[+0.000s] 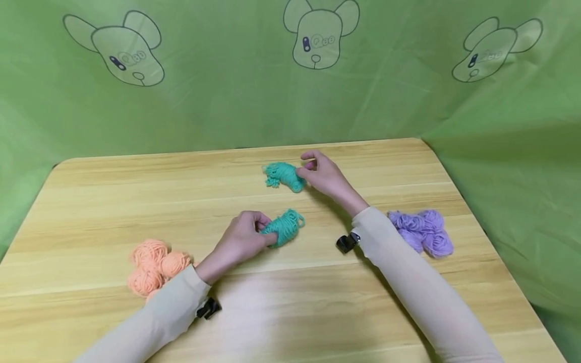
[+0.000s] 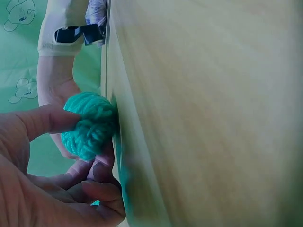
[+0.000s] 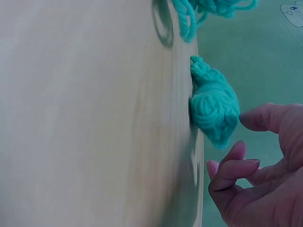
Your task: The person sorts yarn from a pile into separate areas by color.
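Observation:
My left hand [image 1: 242,237] pinches a green ball of yarn [image 1: 285,228] between thumb and fingers, near the middle of the table. In the left wrist view, the thumb presses one side of this yarn ball [image 2: 90,125] and the fingers lie beneath it. Farther back lies a second green ball of yarn [image 1: 286,175], with loose loops at its left end. Beside its right end is my right hand [image 1: 324,175], fingers loosely bent and holding nothing. The right wrist view has the thumb just off that yarn [image 3: 215,111]; whether it touches is hard to tell.
Several orange balls of yarn [image 1: 147,269] sit at the left, partly hidden by the left sleeve. At the right, several purple balls of yarn [image 1: 422,232] lie beside the right forearm. Green cloth [image 1: 227,91] with printed mouse heads hangs behind the wooden table [image 1: 113,201].

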A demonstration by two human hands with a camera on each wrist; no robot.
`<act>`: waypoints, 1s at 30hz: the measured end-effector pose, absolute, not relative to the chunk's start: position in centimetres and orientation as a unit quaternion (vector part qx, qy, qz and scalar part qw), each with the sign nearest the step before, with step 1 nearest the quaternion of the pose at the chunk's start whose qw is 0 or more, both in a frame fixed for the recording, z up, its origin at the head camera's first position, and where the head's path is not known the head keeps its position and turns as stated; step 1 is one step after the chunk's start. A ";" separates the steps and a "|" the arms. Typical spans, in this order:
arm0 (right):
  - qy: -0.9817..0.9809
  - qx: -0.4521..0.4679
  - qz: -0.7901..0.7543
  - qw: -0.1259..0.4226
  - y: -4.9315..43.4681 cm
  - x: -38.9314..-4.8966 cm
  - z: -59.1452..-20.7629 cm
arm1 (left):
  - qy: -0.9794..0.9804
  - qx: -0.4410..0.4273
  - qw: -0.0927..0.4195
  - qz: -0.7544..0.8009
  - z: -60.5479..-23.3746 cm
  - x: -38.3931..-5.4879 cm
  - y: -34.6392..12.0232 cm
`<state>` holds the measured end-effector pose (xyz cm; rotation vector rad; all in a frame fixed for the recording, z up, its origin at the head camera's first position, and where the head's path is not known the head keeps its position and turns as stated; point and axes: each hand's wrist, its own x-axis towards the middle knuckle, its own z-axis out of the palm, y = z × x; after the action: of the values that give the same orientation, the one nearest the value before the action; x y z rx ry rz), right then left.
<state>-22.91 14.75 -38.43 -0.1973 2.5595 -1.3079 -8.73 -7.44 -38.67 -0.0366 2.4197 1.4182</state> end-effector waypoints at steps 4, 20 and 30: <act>0.876 -0.066 -0.460 0.129 15.3 -22.4 -38.2 | 0.845 -0.020 0.169 0.507 -38.6 -9.0 -7.4; 0.821 -0.105 -0.561 -0.014 18.8 -17.6 -34.8 | 0.859 -0.023 0.113 0.499 -37.7 -10.9 -7.7; 0.833 -0.183 -0.502 -0.141 21.5 -14.0 -33.1 | 0.848 -0.031 0.115 0.516 -37.5 -12.4 -7.6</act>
<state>-13.96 21.45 -33.09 -0.6331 2.8830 -1.7365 -12.39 -7.56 -37.54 -0.0904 2.4850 1.5131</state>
